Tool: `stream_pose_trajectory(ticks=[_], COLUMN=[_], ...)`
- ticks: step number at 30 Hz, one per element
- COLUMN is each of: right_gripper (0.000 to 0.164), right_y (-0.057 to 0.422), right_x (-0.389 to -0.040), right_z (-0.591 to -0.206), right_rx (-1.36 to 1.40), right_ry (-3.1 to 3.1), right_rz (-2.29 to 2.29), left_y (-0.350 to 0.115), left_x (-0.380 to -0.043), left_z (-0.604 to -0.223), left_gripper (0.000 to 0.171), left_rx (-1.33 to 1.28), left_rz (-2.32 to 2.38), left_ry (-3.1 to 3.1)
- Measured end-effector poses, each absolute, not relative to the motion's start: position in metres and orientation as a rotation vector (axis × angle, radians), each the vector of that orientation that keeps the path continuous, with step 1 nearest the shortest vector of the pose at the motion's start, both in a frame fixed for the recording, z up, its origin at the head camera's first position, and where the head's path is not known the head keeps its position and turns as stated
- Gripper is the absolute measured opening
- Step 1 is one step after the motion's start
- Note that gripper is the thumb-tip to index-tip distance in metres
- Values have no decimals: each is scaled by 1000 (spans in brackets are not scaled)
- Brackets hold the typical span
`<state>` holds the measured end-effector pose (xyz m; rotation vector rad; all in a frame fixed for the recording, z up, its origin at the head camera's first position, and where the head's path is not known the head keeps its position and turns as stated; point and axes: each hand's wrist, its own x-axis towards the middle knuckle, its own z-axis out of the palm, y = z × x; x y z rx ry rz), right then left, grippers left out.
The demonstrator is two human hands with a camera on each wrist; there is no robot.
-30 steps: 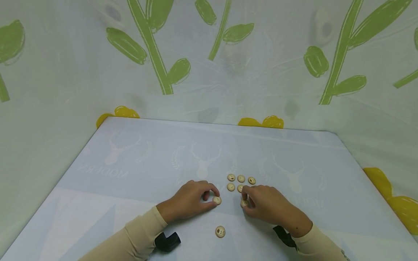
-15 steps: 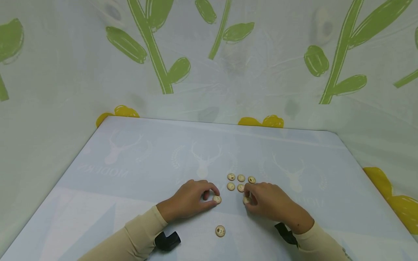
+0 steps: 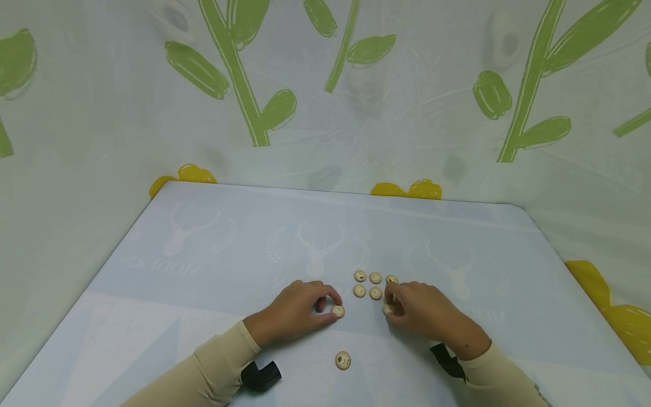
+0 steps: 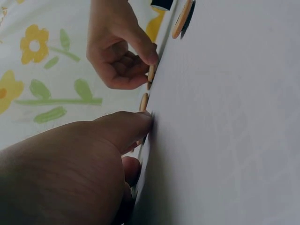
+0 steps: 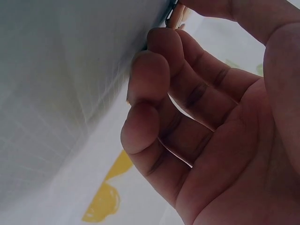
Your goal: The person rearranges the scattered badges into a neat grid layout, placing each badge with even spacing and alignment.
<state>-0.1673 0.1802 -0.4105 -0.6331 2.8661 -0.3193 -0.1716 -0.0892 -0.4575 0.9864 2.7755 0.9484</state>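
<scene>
My left hand [image 3: 297, 312] rests on the table, thumb and index finger pinching a round wooden button [image 3: 338, 311] at its rim. To its right, my right hand [image 3: 426, 311] pinches another wooden button [image 3: 389, 309] at the table surface, just below a group of buttons. That group lies in two rows, with one button [image 3: 359, 291] at the near left and one [image 3: 375, 293] beside it. The right fingertips partly cover the far right button [image 3: 391, 279]. In the right wrist view, the pinched button [image 5: 176, 17] shows only as a small edge.
Closer to the person, a single button [image 3: 343, 360] with a dark printed mark lies flat between the forearms. A pale blue cloth with deer prints covers the table [image 3: 224, 237]. Behind it hangs a white curtain [image 3: 422, 113] with green leaves and yellow flowers.
My right hand has slid slightly right and away from the person with its button, uncovering the near-row button beside it. My left hand has stayed in place.
</scene>
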Motion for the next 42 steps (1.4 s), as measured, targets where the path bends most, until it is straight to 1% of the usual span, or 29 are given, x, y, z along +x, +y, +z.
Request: stream_pose_trajectory(ticks=[10,16,25,36,42], right_gripper=[17,16,16,17,17], right_y=[184,187,189,197,198], right_x=[-168,-168,-170,-171,-171], right_z=[-409,-408,-404,-404,-405], right_rx=[-586,-599,-543,-639,-635], right_ry=[2857,2844,2782,2709,2693], right_rz=[-325,-336,-354,-423,-422], left_y=[-89,-89,-89,-90,-90], left_x=[-171,-171,-171,-171,-171], left_z=[-458,-458,-458,-457,-457], left_gripper=[16,17,18,18,19], left_rx=[989,986,992,989,994], left_rz=[955,953,955,964,972], left_ry=[2768,2764,2767,2767,2761])
